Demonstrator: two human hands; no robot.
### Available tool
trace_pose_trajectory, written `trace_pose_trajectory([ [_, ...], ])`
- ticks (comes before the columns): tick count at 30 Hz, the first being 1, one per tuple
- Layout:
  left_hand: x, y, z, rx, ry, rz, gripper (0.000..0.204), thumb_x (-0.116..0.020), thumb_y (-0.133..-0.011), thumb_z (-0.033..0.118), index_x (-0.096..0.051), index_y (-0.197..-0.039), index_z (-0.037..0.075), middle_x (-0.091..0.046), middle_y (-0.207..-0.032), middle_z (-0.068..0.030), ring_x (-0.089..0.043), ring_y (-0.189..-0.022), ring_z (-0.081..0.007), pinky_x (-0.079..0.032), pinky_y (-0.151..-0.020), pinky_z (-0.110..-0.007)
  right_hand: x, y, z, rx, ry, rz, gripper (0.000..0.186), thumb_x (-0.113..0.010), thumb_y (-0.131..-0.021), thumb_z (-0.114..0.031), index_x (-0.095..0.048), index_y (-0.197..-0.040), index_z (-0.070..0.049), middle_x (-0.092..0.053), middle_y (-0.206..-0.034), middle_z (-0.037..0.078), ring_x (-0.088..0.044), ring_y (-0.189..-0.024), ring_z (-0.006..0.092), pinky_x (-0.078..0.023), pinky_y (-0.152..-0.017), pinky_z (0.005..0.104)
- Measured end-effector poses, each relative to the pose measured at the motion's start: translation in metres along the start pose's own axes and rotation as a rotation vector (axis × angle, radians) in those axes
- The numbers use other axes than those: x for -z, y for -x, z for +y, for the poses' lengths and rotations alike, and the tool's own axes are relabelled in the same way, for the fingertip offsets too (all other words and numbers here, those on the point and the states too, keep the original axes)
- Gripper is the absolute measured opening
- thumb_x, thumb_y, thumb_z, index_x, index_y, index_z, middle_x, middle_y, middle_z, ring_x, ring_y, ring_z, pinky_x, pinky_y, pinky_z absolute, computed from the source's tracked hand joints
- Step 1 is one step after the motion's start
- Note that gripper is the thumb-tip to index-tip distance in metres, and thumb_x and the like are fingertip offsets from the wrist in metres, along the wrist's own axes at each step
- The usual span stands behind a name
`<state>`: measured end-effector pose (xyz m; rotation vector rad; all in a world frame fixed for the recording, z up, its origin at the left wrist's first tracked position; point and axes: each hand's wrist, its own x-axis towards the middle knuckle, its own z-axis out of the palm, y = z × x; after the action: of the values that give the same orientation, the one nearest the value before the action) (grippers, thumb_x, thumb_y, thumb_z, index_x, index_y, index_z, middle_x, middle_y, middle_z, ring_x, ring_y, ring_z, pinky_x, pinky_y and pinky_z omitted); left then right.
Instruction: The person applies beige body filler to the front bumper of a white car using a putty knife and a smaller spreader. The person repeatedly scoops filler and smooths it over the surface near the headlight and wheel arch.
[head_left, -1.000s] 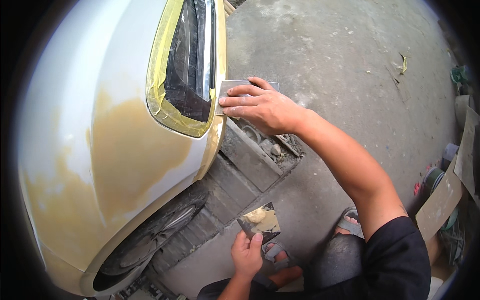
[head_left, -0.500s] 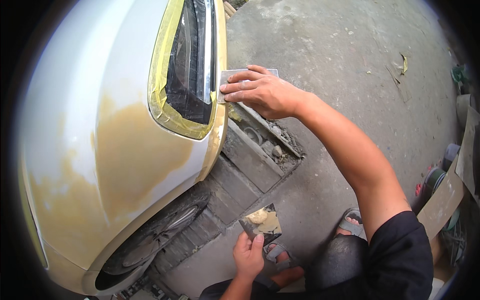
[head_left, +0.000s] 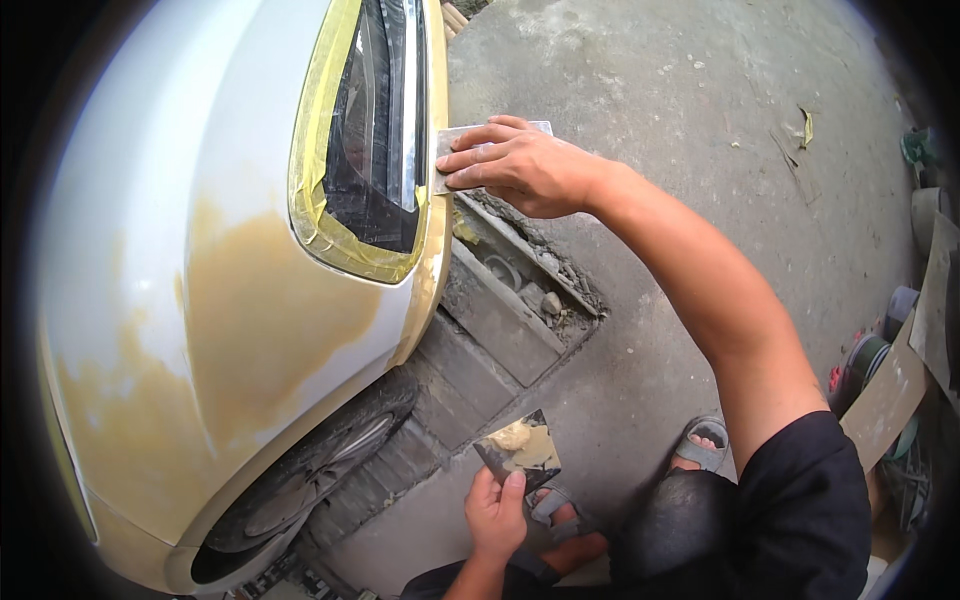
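Note:
A car body panel point(head_left: 255, 310), white with patches of beige filler, fills the left side, its lamp opening point(head_left: 372, 150) edged with yellow tape. My right hand point(head_left: 520, 165) grips a flat pale metal spreader point(head_left: 536, 130), fingers over its face, with its left end against the beige strip along the panel's right edge point(head_left: 438, 240) beside the tape. Low in the view, my left hand point(head_left: 497, 515) holds a dark square plate point(head_left: 540, 470) bearing a lump of cream putty point(head_left: 510, 436), thumb on top.
Below the car's wheel point(head_left: 300, 480) are grey channel covers point(head_left: 500, 350) and rubble point(head_left: 550, 303) in a concrete floor point(head_left: 680, 120). My sandalled feet point(head_left: 700, 445) stand at the bottom. Cardboard point(head_left: 885, 390), containers point(head_left: 862, 360) and other clutter lie at the right.
My right hand and the spreader have moved upward along the panel's edge, away from me. My left hand with the plate has barely moved.

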<state>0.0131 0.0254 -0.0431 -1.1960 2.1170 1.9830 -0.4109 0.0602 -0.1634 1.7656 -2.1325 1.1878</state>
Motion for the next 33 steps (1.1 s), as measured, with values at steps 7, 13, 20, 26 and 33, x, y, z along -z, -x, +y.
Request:
trace_pose_trajectory([
  [7,-0.002,-0.005,-0.002,-0.023,0.016,0.021,0.038,-0.059,-0.106,0.005,-0.051,-0.141,-0.006,-0.068,-0.129,-0.0123,-0.065,-0.116,-0.0155,-0.047,-0.105,-0.031,0.0,0.024,-0.006,-0.223,-0.026,0.055,0.04,-0.053,-0.103,-0.008,-0.068,-0.138,-0.02,-0.062,-0.15,-0.007,-0.049,-0.144,0.0212,-0.034,-0.119,0.0499],
  [13,-0.001,-0.005,0.002,-0.004,-0.01,-0.004,0.039,-0.06,-0.106,0.006,-0.05,-0.142,-0.006,-0.068,-0.129,-0.0122,-0.065,-0.117,-0.016,-0.048,-0.106,-0.032,-0.006,-0.005,-0.005,-0.277,-0.001,0.038,0.04,-0.054,-0.103,-0.01,-0.067,-0.139,-0.021,-0.06,-0.151,-0.007,-0.047,-0.144,0.0211,-0.035,-0.116,0.0509],
  [20,0.001,-0.009,0.0,-0.011,0.002,0.002,0.04,-0.059,-0.106,0.006,-0.049,-0.143,-0.007,-0.067,-0.13,-0.0125,-0.065,-0.117,-0.0166,-0.047,-0.106,-0.032,-0.007,0.002,-0.055,-0.304,0.0,-0.046,0.045,-0.054,-0.098,-0.007,-0.066,-0.14,-0.015,-0.059,-0.153,-0.002,-0.049,-0.142,0.0224,-0.041,-0.109,0.0529],
  [26,0.002,-0.01,0.001,-0.022,0.005,-0.012,0.04,-0.06,-0.106,0.007,-0.05,-0.142,-0.007,-0.067,-0.131,-0.0124,-0.064,-0.118,-0.0168,-0.047,-0.108,-0.033,-0.027,0.015,-0.093,-0.317,-0.015,-0.044,0.042,-0.054,-0.098,-0.01,-0.067,-0.138,-0.014,-0.058,-0.153,-0.001,-0.048,-0.141,0.023,-0.04,-0.109,0.0561],
  [33,0.002,-0.011,-0.002,-0.118,0.026,0.021,0.034,-0.057,-0.106,0.004,-0.054,-0.138,-0.007,-0.068,-0.129,-0.0139,-0.066,-0.117,-0.0183,-0.048,-0.105,-0.032,-0.038,0.036,-0.131,-0.24,-0.025,0.068,0.046,-0.06,-0.092,-0.011,-0.066,-0.138,-0.013,-0.059,-0.15,-0.001,-0.05,-0.137,0.022,-0.041,-0.103,0.0597],
])
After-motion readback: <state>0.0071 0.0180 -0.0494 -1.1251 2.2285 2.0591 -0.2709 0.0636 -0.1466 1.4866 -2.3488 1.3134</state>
